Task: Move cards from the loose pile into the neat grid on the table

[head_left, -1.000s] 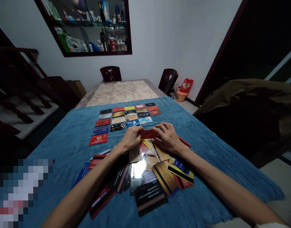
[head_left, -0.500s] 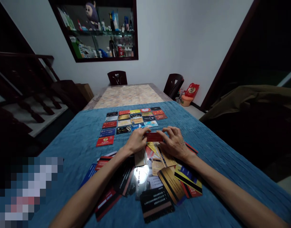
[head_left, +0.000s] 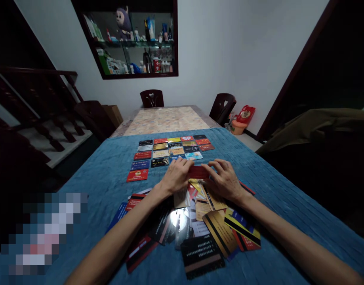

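Note:
A red card (head_left: 199, 172) is held level between my two hands, above a loose pile of cards. My left hand (head_left: 177, 175) pinches its left end, and my right hand (head_left: 225, 180) grips its right end with bent fingers. Below and nearer to me lie overlapping cards: a black card (head_left: 202, 255), a gold card (head_left: 221, 231), a yellow card (head_left: 242, 226) and several others, some partly under my forearms. Beyond my hands, cards lie in rows, among them a red card (head_left: 137, 175), a blue card (head_left: 140, 165) and a black card (head_left: 159, 162).
A blue cloth (head_left: 95, 174) covers the near part of the table (head_left: 166, 118). Dark chairs (head_left: 152, 98) stand around it. A wall cabinet (head_left: 137, 43) holds bottles and a purple plush toy. At the right of the floor stand a red bag (head_left: 246, 114) and an orange bucket (head_left: 238, 127).
The view has shifted slightly, so the whole scene sits further right. Both hands keep hold of the red card; the rows and the pile look the same.

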